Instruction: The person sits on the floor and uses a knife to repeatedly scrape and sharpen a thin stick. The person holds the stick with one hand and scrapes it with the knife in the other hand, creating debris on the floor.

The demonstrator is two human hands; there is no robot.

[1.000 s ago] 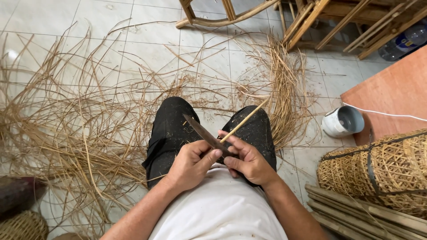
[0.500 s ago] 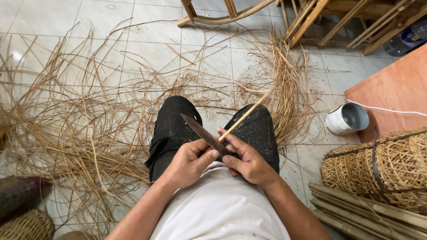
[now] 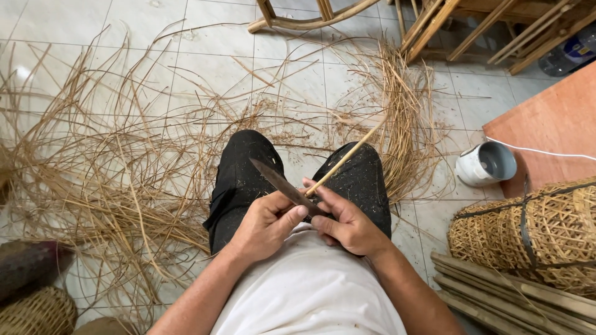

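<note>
Presently, a dark knife point(image 3: 282, 184) is gripped in the left hand point(image 3: 264, 226), fingers closed round its handle, with the blade pointing up and away over the left knee. A thin pale cane strip point(image 3: 344, 160) is pinched in the right hand point(image 3: 347, 224), closed on its near end; the strip runs up and to the right across the right knee towards the floor. Both hands are held together over the lap, and the blade is laid against the strip just beyond the fingers.

For the paring in hand to be done well, it is judged that the blade should be kept at a shallow angle to the strip, the edge directed away from the body, and the strip drawn steadily rather than jerked. The left thumb is seen close to the blade; it is advised that it be kept behind the edge.

A tiled floor point(image 3: 205, 56) carries the surroundings. Loose cane shavings point(image 3: 93, 180) are spread widely at its left side, and a denser bundle point(image 3: 406, 124) lies beyond the right knee, where the free end of the strip could be snagged. A white cup point(image 3: 485, 164) lies tipped near the right edge, beside a reddish board point(image 3: 549, 127). Woven baskets point(image 3: 534, 232) and stacked slats point(image 3: 515, 294) are noted at the lower right corner, wooden frames point(image 3: 447, 25) along the top edge.
</note>
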